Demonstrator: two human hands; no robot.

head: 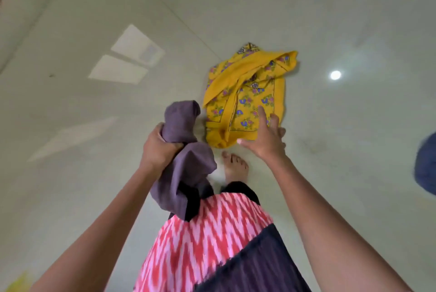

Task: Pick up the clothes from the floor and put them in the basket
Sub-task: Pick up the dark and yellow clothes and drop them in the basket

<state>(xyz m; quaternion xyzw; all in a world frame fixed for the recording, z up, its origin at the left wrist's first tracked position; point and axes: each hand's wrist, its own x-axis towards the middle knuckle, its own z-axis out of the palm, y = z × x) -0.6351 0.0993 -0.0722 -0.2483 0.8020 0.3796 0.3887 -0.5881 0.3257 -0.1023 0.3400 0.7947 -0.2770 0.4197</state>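
Garments — one purple (pixel 181 150), one yellow (pixel 245 93)

Left hand (pixel 158 148) clutches a purple cloth (pixel 186 157); right hand (pixel 266 136), fingers spread, hovers over a yellow floral garment (pixel 245 93) on the floor (pixel 94 126)

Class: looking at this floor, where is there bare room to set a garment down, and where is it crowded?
Bare tile floor spreads wide left of the purple cloth and beyond the yellow floral garment. It is crowded at centre: left hand gripping the purple cloth, open right hand above the yellow garment, bare foot just below.
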